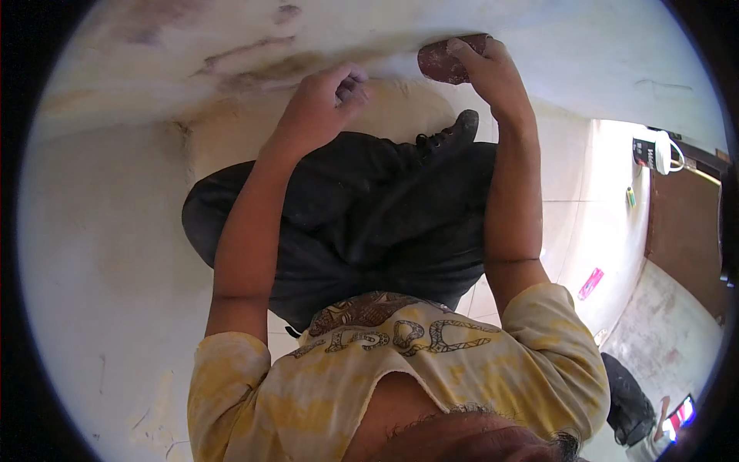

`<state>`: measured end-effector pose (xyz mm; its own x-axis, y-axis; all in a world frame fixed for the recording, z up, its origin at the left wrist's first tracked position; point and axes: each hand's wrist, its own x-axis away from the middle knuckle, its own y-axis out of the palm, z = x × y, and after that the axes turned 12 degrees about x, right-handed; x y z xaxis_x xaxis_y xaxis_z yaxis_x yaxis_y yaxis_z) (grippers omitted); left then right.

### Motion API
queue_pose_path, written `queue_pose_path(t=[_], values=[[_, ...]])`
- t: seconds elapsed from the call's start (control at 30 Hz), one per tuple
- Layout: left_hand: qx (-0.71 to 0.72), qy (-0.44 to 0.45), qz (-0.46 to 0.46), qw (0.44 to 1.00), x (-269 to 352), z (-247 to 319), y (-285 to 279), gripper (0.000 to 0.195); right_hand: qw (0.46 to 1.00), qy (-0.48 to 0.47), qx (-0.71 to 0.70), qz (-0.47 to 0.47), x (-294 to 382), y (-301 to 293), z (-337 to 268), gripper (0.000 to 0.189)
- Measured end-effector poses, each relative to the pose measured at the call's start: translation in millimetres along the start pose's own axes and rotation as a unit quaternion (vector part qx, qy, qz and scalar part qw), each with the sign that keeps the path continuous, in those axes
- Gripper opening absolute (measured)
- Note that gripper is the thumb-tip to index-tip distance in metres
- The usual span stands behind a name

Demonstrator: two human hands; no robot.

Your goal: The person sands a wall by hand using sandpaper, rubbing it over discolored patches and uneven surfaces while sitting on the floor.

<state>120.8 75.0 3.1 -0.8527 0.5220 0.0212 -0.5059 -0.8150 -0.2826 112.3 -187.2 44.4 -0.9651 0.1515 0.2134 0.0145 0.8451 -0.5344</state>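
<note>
My right hand (485, 60) grips a piece of reddish-brown sandpaper (441, 60) with whitish dust on its face. The thumb lies over the sheet, whose far edge is close against the wall (566, 52); whether it touches cannot be told. My left hand (340, 92) hangs in front of the wall with curled fingers, dusty at the tips. Nothing is visible in that hand. Dark smudges and brownish stains mark the wall (254, 52) ahead of the left hand. Below both forearms are my folded legs in black trousers (369, 196) and one black laced shoe (456, 130).
A white bucket (658, 153) with a dark label stands at the right near a brown door (684, 219). A pink packet (590, 283) and a small green item (630, 197) lie on the tiled floor (563, 173). Another person (629, 398) sits at lower right, holding a lit phone (680, 417). A side wall (115, 242) rises at left.
</note>
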Motion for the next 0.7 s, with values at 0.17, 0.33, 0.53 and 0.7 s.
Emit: queue_pose_path(t=[0.17,0.33,0.53,0.7], values=[[-0.034,-0.009,-0.002,0.999,-1.7,-4.7,2.0,0.024,0.998,-0.011,0.062,0.004,0.2,-2.5,-4.0,0.037],[-0.034,-0.015,-0.010,0.999,-1.3,-3.6,2.1,0.025,0.992,-0.051,0.111,0.021,-11.9,1.5,21.5,0.035],[-0.052,-0.025,-0.012,0.998,-0.7,-9.0,6.0,0.023,0.992,-0.090,0.045,0.073,-5.3,-3.6,14.5,0.039],[-0.060,0.000,-0.015,0.998,-3.3,-9.8,4.0,0.023,0.961,-0.089,0.244,0.094,-11.9,6.0,23.3,0.036]])
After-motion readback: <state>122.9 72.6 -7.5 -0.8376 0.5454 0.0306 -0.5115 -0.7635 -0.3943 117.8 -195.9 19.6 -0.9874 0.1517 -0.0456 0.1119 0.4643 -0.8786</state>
